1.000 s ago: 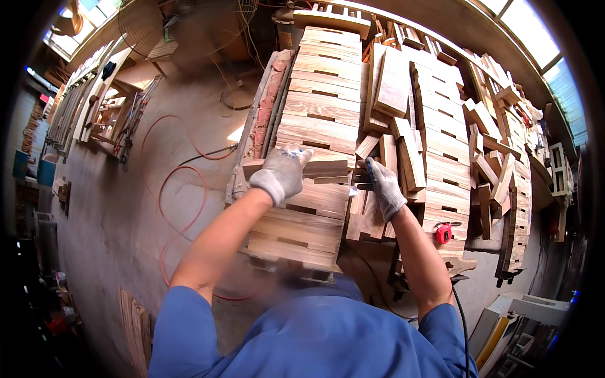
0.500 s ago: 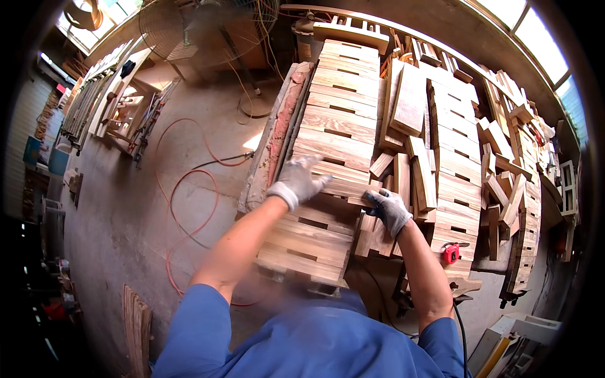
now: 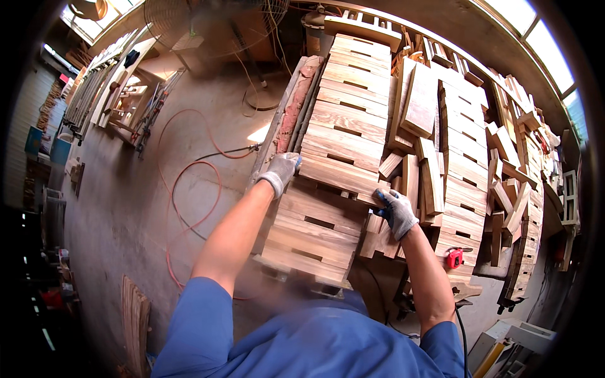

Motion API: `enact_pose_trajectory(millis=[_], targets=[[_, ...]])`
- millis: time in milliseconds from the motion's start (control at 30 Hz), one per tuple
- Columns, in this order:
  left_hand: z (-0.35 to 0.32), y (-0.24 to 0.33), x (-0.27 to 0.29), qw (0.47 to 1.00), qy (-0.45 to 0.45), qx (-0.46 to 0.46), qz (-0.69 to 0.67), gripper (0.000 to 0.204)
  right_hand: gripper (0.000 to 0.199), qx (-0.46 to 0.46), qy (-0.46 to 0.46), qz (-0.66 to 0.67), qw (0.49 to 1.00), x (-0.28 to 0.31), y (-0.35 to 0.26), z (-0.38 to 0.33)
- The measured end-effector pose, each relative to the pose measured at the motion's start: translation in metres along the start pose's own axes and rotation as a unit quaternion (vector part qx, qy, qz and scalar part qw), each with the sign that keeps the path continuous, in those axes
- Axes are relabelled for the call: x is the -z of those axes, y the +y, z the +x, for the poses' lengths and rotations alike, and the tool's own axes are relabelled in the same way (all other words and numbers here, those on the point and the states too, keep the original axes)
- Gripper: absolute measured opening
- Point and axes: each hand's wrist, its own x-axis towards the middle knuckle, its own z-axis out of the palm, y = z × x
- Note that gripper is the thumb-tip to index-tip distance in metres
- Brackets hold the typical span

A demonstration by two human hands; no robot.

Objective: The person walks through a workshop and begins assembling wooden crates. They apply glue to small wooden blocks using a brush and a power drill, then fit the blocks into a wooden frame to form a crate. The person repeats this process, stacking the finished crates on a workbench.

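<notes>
A pale wooden board [image 3: 337, 178] lies crosswise at the near end of a row of slotted wooden boards [image 3: 350, 116]. My left hand [image 3: 282, 170], in a grey-white work glove, is closed at the board's left end. At its right end, my right hand [image 3: 396, 212], gloved with blue on the fingertips, has its fingers bent around the corner. Part of each hand's grip is hidden from above. Below and nearer to me sits a lower layer of slotted boards [image 3: 309, 238], with dark slots showing.
Loose wood blocks [image 3: 430, 183] lie to the right, beside another row of slotted boards [image 3: 465, 167]. A red tape measure [image 3: 454, 257] rests on that row's near end. An air hose [image 3: 219, 183] curls over the floor at left. A large fan [image 3: 214, 25] stands behind.
My left hand has moved from over the boards to the near board's left end, its spread fingers now closed. My right hand stays at the right end. The view has shifted slightly.
</notes>
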Motion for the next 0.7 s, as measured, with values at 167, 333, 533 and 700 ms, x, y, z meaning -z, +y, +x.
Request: enact_pose_trajectory(millis=[167, 333, 533, 700], targets=[[-0.025, 0.025, -0.008, 0.995, 0.032, 0.002, 0.095, 0.035, 0.029, 0.029, 0.018, -0.07, 0.997, -0.007, -0.012, -0.008], [-0.02, 0.017, -0.002, 0.998, -0.004, 0.026, -0.062, 0.038, 0.028, 0.016, 0.031, -0.152, 0.988, -0.005, -0.026, -0.011], [-0.017, 0.02, -0.006, 0.994, 0.005, 0.074, -0.086, 0.037, 0.029, -0.005, 0.042, -0.143, 0.989, -0.013, -0.026, -0.009], [-0.013, 0.012, -0.008, 0.999, 0.028, 0.045, -0.008, 0.033, 0.028, -0.003, 0.046, -0.132, 0.99, -0.012, -0.008, 0.006]])
